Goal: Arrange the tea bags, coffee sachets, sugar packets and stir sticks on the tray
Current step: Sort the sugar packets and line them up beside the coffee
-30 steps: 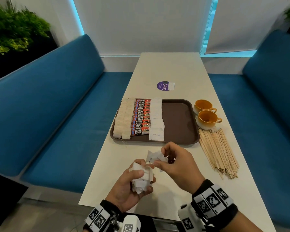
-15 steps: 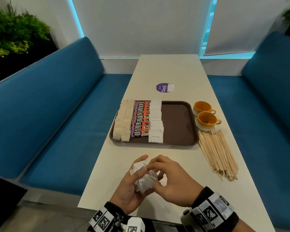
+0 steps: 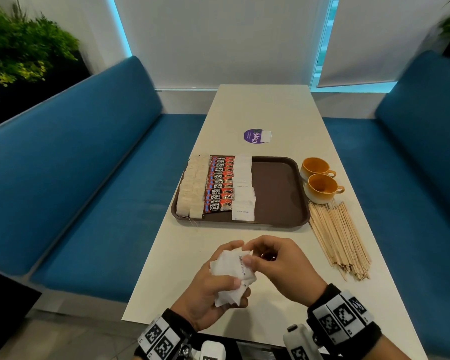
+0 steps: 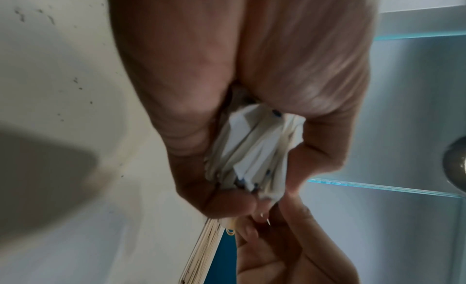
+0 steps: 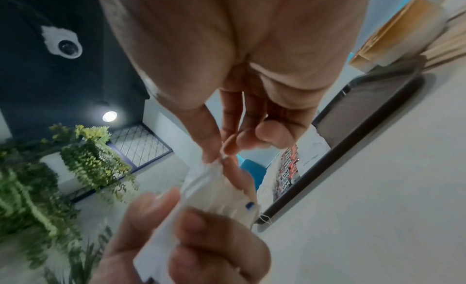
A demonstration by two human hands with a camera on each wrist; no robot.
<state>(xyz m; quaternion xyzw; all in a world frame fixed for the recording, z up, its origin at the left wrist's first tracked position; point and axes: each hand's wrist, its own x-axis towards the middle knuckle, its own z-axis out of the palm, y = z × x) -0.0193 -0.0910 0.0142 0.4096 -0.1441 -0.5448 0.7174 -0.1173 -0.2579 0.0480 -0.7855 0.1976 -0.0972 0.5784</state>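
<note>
My left hand (image 3: 218, 287) grips a bundle of white sugar packets (image 3: 231, 271) above the table's near end; the same bundle (image 4: 252, 154) shows squeezed in its fingers in the left wrist view. My right hand (image 3: 268, 261) pinches the top edge of that bundle (image 5: 216, 188) with thumb and fingertips. The brown tray (image 3: 278, 193) lies beyond, holding a column of tea bags (image 3: 192, 188), a column of red coffee sachets (image 3: 218, 185) and a column of sugar packets (image 3: 243, 190). Its right half is bare. Wooden stir sticks (image 3: 338, 235) lie in a pile right of the tray.
Two orange cups (image 3: 320, 180) stand by the tray's right rim, just beyond the sticks. A purple round sticker (image 3: 255, 135) lies farther up the white table (image 3: 270, 107). Blue benches (image 3: 76, 178) flank the table on both sides.
My right hand, which held a few packets apart a second ago, has come back to the left hand's bundle and now pinches its top. Both hands stay near the table's front.
</note>
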